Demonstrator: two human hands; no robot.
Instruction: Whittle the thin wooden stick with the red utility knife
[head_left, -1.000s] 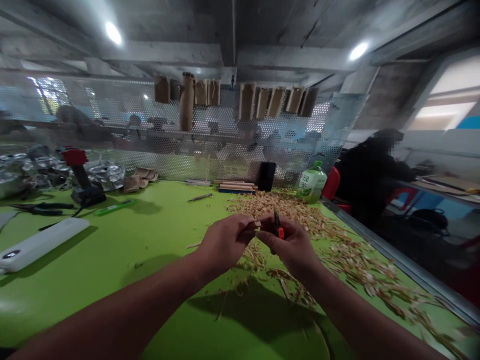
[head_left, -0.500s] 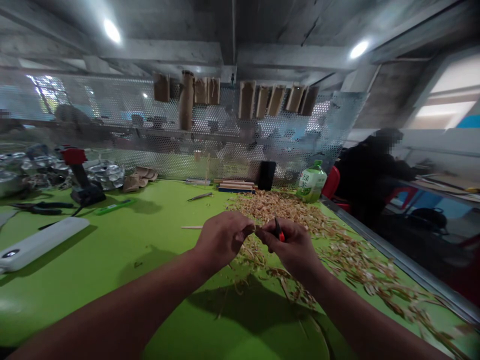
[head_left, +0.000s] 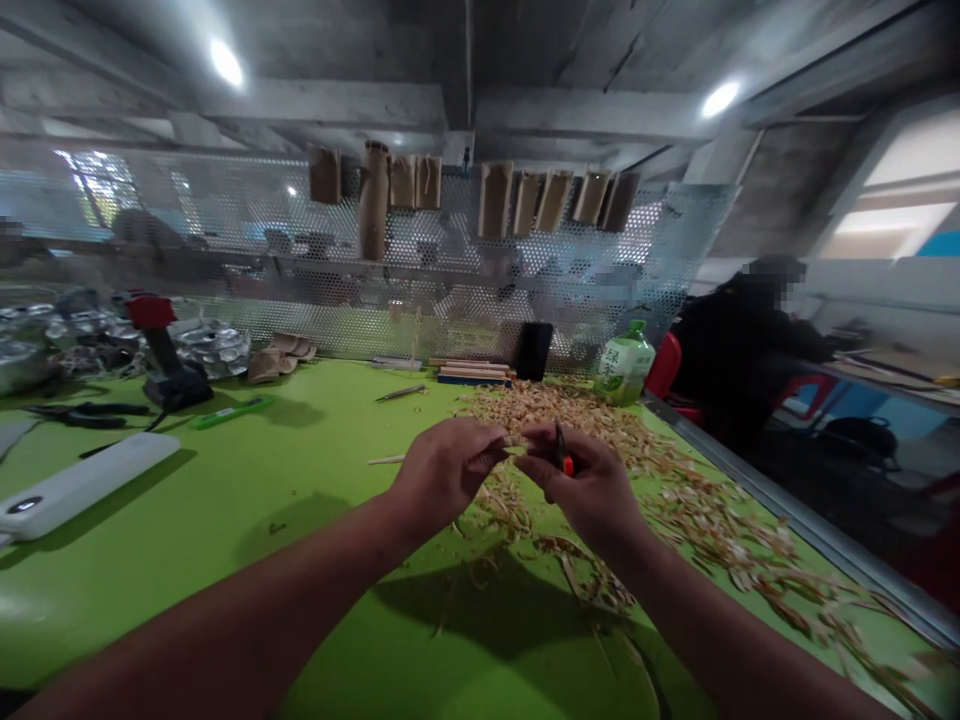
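My left hand (head_left: pixel 450 465) is closed around a thin pale wooden stick (head_left: pixel 386 460). One length of it sticks out to the left past the hand, and a short tip shows at the fingertips. Close on the right, my right hand (head_left: pixel 585 475) grips a small knife (head_left: pixel 564 458) with a dark blade pointing up and a red-orange part at the palm. The thumb and index finger of that hand are slightly parted beside the stick's tip. Much of the knife is hidden in the hand. Curled wood shavings (head_left: pixel 506 505) lie on the green table below both hands.
More shavings reach the metal table edge (head_left: pixel 795 545). A green-capped bottle (head_left: pixel 624 365), a black phone-like slab (head_left: pixel 534 350) and wooden strips (head_left: pixel 474 370) stand behind. At left are a white power strip (head_left: pixel 90 485), pliers (head_left: pixel 94 412) and a cordless drill (head_left: pixel 161 350). A person (head_left: pixel 742 340) sits right.
My right thumb and index finger have parted slightly from the stick's tip, which shows more now. The stick's left end has shifted slightly right and down. Both hands stay close together.
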